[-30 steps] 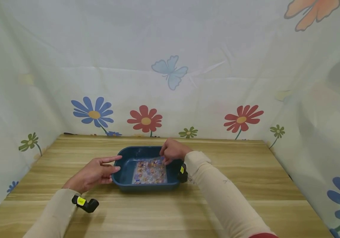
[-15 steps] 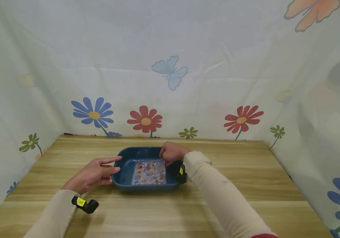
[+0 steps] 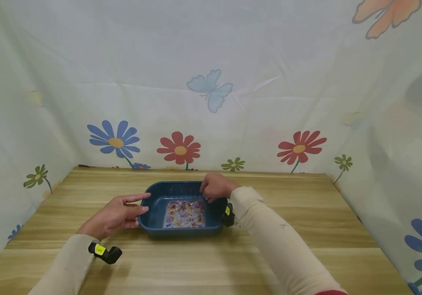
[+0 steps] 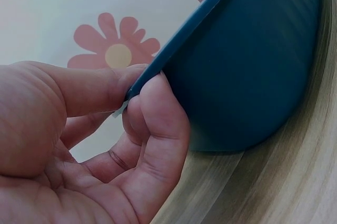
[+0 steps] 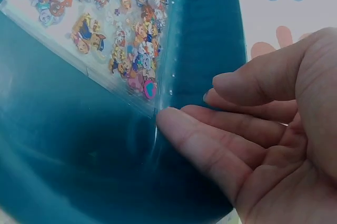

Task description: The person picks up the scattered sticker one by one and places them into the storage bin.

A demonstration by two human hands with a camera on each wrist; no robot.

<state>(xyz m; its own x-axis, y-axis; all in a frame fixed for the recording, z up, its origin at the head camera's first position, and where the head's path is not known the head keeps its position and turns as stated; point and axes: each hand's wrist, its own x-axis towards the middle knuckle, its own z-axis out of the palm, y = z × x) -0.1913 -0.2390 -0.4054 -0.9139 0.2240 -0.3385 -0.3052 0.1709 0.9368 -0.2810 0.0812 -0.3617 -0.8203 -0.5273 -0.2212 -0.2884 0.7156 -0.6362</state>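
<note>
A dark blue plastic basin point(image 3: 155, 215) stands on the wooden table. On its bottom lies a flat clear plastic packet of colourful cartoon stickers point(image 3: 185, 214). My left hand point(image 3: 116, 215) pinches the basin's left rim between thumb and curled fingers, as the left wrist view shows. Over the far right part of the basin is my right hand point(image 3: 216, 187), reaching inside. In the right wrist view its thumb stands apart from the loosely bent fingers, and one fingertip point(image 5: 168, 117) is right at a corner of the packet. Nothing shows between thumb and fingers there.
The wooden table point(image 3: 288, 237) extends around the basin on all sides. Behind it hangs a white curtain point(image 3: 141, 98) printed with flowers and butterflies, which also covers both sides. Black wrist cameras sit on the left cuff point(image 3: 105, 253) and right cuff point(image 3: 228, 216).
The packet's far right corner, raised at my right hand a second ago, has come down flat in the basin. My right hand has let go of it. The left hand keeps its hold.
</note>
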